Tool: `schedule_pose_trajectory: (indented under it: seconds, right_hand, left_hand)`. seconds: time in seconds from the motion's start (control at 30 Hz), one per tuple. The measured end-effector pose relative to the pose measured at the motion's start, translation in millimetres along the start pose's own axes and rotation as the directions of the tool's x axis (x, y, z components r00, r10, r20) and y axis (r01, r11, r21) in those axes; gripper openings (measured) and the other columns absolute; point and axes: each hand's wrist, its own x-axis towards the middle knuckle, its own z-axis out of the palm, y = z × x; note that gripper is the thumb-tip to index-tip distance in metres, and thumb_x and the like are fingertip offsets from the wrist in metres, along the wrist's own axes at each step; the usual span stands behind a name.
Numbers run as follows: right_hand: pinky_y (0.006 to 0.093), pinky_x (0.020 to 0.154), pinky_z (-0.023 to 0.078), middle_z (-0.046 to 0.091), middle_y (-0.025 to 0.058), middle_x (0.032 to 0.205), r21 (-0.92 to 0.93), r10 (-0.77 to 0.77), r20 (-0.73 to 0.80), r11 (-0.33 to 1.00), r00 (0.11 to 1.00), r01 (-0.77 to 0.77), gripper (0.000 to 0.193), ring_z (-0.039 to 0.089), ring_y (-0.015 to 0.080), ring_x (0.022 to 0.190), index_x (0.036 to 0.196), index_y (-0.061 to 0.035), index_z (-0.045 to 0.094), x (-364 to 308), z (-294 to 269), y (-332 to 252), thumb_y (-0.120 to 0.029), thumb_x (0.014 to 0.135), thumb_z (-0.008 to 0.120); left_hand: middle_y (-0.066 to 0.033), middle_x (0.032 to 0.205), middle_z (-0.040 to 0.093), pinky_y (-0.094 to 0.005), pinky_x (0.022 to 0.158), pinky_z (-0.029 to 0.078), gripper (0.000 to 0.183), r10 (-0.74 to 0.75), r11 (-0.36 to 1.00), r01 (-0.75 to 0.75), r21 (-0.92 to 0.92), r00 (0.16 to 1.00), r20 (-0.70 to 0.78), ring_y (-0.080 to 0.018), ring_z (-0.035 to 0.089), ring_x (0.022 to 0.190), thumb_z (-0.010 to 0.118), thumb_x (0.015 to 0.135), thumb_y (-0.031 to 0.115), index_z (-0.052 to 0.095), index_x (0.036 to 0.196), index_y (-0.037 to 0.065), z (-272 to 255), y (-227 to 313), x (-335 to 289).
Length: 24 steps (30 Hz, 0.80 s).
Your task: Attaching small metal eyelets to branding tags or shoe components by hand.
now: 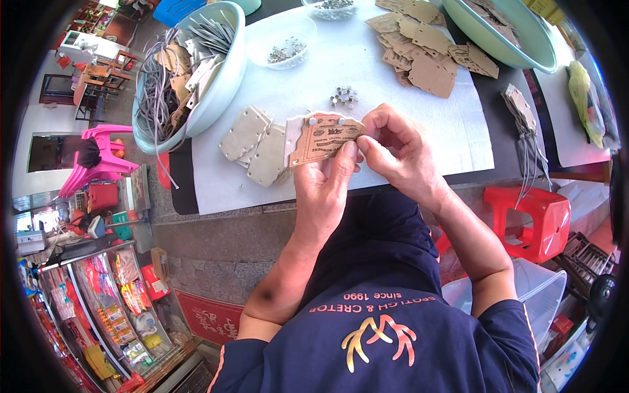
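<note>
Near the worktop's [503, 144] front edge, we are gripping the printed tag [321, 141] from below with left fingers [342, 167], right fingers [380, 156] pinching its right end.

Lighting bright, diffuse; shadows soft. Sheet [452, 128] near washed out, bluish cast. Left hand [322, 188], right hand [403, 149] acceptably sharp, highlights on latter. Shirt [386, 298] dark. Shelves [113, 308] softer. Strong fisheye bend toward rim; corners black.
</note>
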Motion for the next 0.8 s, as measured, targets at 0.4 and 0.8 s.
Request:
schedule_pose_trajectory:
  seconds: [0.4,0.8]
  right_hand:
    - [0.0220,0.064,0.049,0.063,0.0033,0.078,0.147,0.032,0.052,0.988,0.998,-0.039,0.014,0.060,0.0061,0.072,0.096,0.0012,0.057,1,-4,7,-0.012,0.094,0.057]
    - [0.0226,0.061,0.048,0.061,0.0021,0.086,0.344,0.113,0.039,0.931,0.993,-0.119,0.028,0.055,0.0064,0.067,0.106,0.0026,0.064,16,-13,3,-0.021,0.102,0.049]
  left_hand:
    - [-0.0060,0.100,0.061,-0.0265,0.073,0.046,0.019,-0.038,0.997,0.029,0.073,0.991,0.130,-0.0109,0.055,0.083,0.053,0.098,0.007,0.058,0.113,-0.003,-7,-4,-1]
    - [-0.0061,0.098,0.061,-0.0299,0.066,0.046,0.019,-0.089,0.987,0.102,-0.121,0.990,0.110,-0.0142,0.056,0.075,0.054,0.094,0.009,0.056,0.112,0.000,-9,7,11]
